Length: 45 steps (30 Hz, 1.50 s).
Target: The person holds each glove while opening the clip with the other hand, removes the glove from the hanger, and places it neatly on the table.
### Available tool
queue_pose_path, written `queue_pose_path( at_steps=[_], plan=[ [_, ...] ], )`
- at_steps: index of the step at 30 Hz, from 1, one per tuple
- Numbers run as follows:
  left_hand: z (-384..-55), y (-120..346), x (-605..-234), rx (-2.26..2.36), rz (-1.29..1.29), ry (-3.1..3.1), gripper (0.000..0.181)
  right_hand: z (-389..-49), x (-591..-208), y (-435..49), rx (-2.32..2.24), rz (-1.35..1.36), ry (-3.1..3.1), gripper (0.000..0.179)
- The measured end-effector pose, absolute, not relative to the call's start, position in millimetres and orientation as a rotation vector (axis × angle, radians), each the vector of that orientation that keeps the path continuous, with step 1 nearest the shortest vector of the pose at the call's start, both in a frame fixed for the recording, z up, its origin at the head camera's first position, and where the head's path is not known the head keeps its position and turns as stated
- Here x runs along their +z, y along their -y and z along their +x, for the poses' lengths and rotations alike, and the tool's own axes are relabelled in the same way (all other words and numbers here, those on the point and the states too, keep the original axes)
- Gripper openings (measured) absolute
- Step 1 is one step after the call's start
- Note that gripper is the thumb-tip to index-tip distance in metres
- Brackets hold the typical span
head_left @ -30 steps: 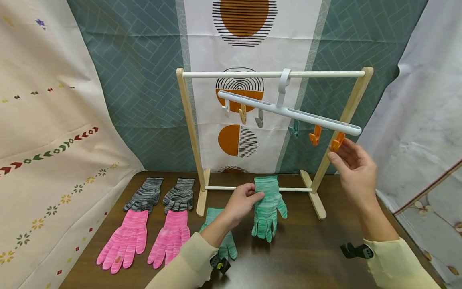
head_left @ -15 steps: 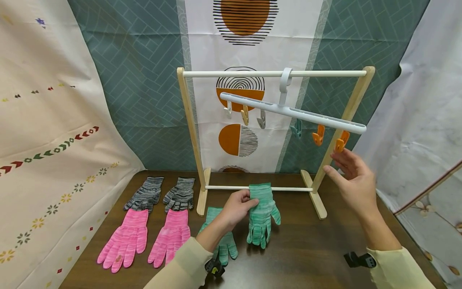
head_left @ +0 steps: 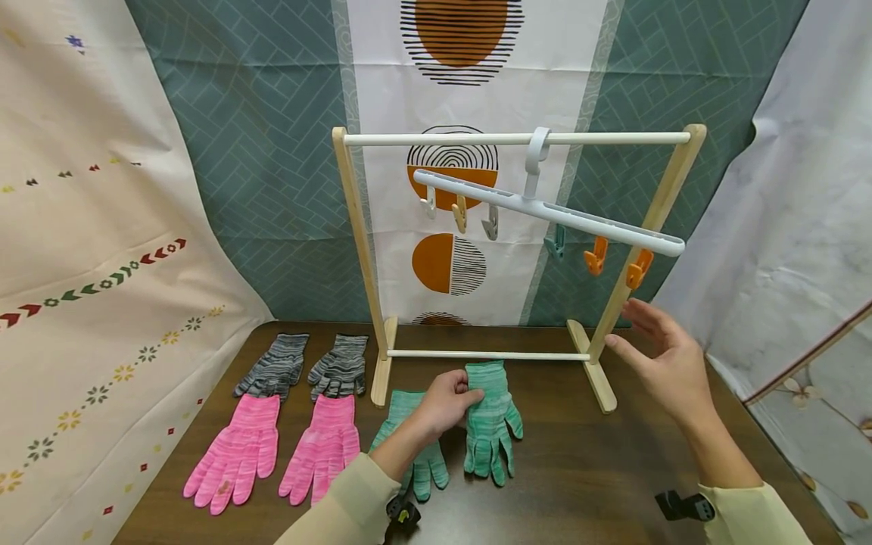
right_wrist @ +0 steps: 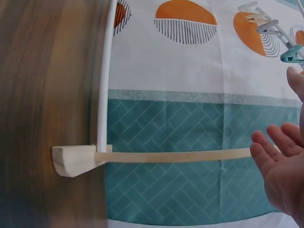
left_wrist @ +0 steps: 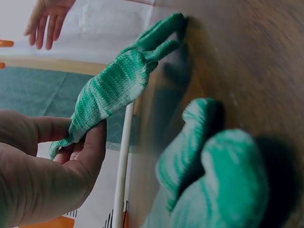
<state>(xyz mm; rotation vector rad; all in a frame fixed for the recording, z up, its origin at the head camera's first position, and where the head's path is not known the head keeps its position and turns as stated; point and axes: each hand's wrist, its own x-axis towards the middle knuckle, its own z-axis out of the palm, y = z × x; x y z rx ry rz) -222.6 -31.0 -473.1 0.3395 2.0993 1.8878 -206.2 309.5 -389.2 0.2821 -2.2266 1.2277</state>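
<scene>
My left hand pinches a green knit glove near its cuff; its fingers hang down, and in the left wrist view the held glove is above the table. A second green glove lies on the table, partly under my left forearm. My right hand holds nothing, its fingers loosely spread, just below the orange clip at the right end of a white clip hanger. Hand and clip are apart. The hanger hangs tilted from the rack's top bar, with several clips along it.
Two pink gloves and two grey-black gloves lie at the left of the brown table. The wooden rack's right foot and lower white bar stand behind the hands. Patterned cloths surround the table.
My right hand has let go of the end orange clip and dropped below it. My left hand has brought the green glove lower and slightly left.
</scene>
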Motion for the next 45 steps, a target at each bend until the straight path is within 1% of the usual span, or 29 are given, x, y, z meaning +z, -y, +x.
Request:
queue_pose_path(
  at_steps=[4, 10, 18, 27, 34, 41, 45],
  plan=[
    [-223, 32, -478, 1.816, 0.371, -2.207, 0.035, -204, -394, -312, 1.156, 0.256, 2.302, 0.07],
    [-224, 34, -483, 1.632, 0.414, -2.414, 0.039, -201, -401, -314, 1.067, 0.244, 2.371, 0.069],
    [-222, 32, -484, 1.426, 0.428, -2.614, 0.036, -199, -407, -315, 1.041, 0.264, 2.384, 0.069],
    [-225, 31, -486, 1.339, 0.404, -2.679, 0.024, -200, -414, -318, 1.008, 0.294, 2.373, 0.069],
    [-227, 33, -487, 1.283, 0.402, -2.679, 0.02, -199, -417, -320, 1.01, 0.3, 2.375, 0.07],
    [-228, 35, -488, 1.135, 0.329, -2.723, 0.033, -198, -418, -320, 0.981, 0.301, 2.378, 0.07],
    [-227, 35, -486, 1.084, 0.297, -2.732, 0.046, -199, -418, -321, 0.979, 0.309, 2.384, 0.07]
  ],
)
